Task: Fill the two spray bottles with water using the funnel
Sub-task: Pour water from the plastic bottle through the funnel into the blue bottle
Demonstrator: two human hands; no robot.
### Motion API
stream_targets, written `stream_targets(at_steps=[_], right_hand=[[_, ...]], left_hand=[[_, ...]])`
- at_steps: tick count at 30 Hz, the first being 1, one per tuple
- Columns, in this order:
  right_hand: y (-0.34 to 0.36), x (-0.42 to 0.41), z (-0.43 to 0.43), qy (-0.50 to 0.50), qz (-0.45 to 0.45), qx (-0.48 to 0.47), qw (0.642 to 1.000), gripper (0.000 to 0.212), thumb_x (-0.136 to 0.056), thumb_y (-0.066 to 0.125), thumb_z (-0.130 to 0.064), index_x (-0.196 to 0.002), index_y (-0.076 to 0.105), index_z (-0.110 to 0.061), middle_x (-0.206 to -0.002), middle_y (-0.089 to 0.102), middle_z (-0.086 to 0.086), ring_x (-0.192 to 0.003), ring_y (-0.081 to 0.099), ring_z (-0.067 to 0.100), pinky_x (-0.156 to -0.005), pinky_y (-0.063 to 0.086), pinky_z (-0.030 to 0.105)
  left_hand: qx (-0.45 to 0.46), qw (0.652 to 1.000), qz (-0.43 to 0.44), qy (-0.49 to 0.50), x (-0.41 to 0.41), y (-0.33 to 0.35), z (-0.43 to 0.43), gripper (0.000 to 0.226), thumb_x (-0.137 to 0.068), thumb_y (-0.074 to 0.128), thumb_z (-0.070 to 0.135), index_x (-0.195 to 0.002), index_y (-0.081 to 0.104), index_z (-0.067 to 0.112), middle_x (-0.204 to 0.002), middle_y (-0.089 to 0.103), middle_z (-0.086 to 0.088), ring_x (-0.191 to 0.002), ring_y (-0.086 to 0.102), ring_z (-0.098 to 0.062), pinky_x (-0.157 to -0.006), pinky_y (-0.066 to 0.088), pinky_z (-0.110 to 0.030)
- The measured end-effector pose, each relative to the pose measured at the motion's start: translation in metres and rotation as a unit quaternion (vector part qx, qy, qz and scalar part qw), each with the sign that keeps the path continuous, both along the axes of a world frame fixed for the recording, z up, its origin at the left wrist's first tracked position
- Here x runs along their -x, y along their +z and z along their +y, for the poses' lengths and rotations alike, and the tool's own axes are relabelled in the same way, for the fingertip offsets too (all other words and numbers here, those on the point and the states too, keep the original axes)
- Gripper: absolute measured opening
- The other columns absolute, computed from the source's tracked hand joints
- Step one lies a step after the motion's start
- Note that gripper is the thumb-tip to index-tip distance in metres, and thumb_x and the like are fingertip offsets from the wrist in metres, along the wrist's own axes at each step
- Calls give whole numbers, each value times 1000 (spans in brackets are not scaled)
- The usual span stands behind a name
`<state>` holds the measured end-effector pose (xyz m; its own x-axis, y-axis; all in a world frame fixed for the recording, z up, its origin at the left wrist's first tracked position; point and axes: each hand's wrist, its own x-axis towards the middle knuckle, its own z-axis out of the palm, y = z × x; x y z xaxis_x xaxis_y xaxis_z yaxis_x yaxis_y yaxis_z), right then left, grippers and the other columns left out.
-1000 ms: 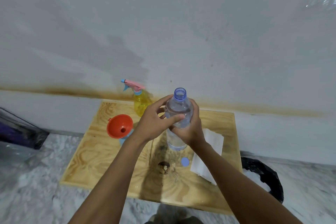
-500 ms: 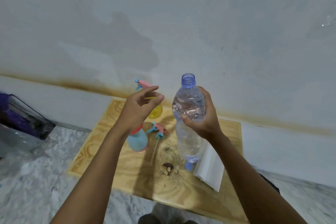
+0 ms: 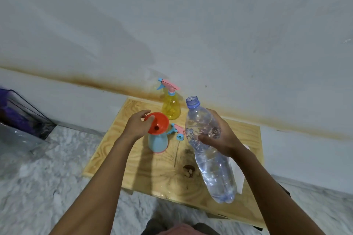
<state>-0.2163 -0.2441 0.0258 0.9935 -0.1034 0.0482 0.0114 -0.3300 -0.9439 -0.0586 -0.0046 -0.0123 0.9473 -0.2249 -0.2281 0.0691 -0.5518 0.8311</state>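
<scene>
An orange funnel (image 3: 158, 124) sits in the neck of the light-blue spray bottle (image 3: 158, 142) on the wooden table (image 3: 145, 170). My left hand (image 3: 137, 125) grips the funnel's left rim. That bottle's pink-and-blue spray head (image 3: 177, 131) with its tube lies on the table just right of it. A yellow spray bottle (image 3: 171, 107) with its head on stands behind, near the wall. My right hand (image 3: 219, 135) holds an uncapped clear water bottle (image 3: 208, 149) in the air, tilted, mouth up-left, to the right of the funnel.
A folded white cloth (image 3: 239, 175) lies on the table's right side, partly behind the water bottle. A dark knot (image 3: 189, 170) marks the wood. A clear bin with purple contents (image 3: 21, 118) stands on the marble floor at left. The wall is close behind.
My left hand has come down onto the funnel's rim. My right hand has tilted the water bottle and brought it nearer the camera. The view has shifted left and down.
</scene>
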Motion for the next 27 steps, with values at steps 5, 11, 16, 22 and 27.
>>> stream_targets(at_steps=[5,11,16,22,27], right_hand=[[-5,6,14,10,38,19,999,72,-71,78,-47,-134,44,-45,-109,69,-25,-97,69,1,-73,52,15],[-8,1,31,25,78,14,997,72,-70,76,-47,-134,44,-39,-102,66,-38,-94,66,-8,-72,50,11],[-9,-7,41,40,97,10,994,71,-67,74,-45,-132,44,-37,-89,65,-39,-87,65,-11,-69,50,9],[-16,-14,46,37,125,-4,991,58,-77,73,-18,-129,50,-34,-100,72,-21,-94,69,-2,-73,54,17],[-25,-19,50,42,151,-9,988,63,-74,78,-32,-133,56,-21,-116,70,1,-103,70,13,-81,56,27]], left_hand=[[6,999,-47,3,-1,-7,4,29,-97,60,21,-122,68,9,-121,68,-6,-116,59,-20,-95,40,-25],[11,996,-86,18,-5,-8,6,20,-96,59,11,-107,74,5,-99,69,-1,-94,59,-12,-85,41,-22],[25,997,-73,24,-9,-11,7,17,-94,61,10,-101,77,6,-91,68,2,-90,62,-13,-81,45,-22],[49,997,-56,35,-15,-17,9,16,-93,64,11,-101,77,7,-88,69,2,-86,64,-14,-82,55,-29],[66,996,-45,38,-18,-24,13,16,-93,65,13,-100,78,8,-92,72,-1,-85,64,-13,-85,56,-31]])
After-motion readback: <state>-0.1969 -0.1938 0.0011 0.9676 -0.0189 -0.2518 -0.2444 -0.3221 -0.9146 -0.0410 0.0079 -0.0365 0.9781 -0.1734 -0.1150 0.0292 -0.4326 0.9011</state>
